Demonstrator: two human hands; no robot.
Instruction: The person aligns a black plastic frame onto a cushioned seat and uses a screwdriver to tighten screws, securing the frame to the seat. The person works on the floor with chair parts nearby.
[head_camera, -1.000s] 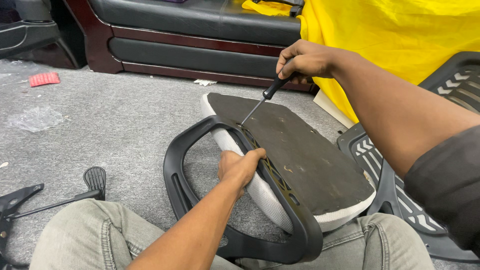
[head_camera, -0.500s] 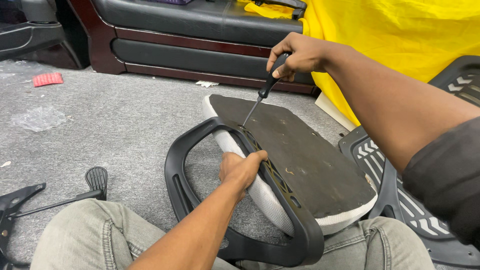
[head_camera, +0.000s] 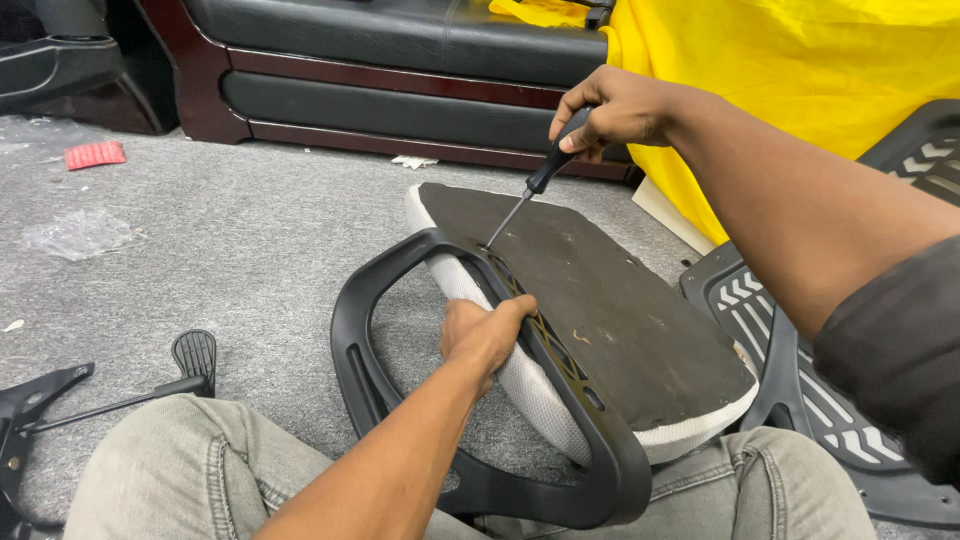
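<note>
A chair seat (head_camera: 610, 320) lies upside down across the person's lap, its dark, flat board underside facing up and a grey mesh-covered cushion edge showing below, so the fixings can be reached. A black plastic armrest loop (head_camera: 400, 330) curves along its near side. The left hand (head_camera: 485, 335) is closed over the seat's edge beside the armrest, steadying it. Above and beyond it, the right hand (head_camera: 610, 110) is closed around a black-handled screwdriver (head_camera: 530, 195), whose thin metal tip rests where armrest meets board.

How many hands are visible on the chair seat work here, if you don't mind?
2: the left hand grips the armrest by the seat; the right hand holds the screwdriver.
</note>
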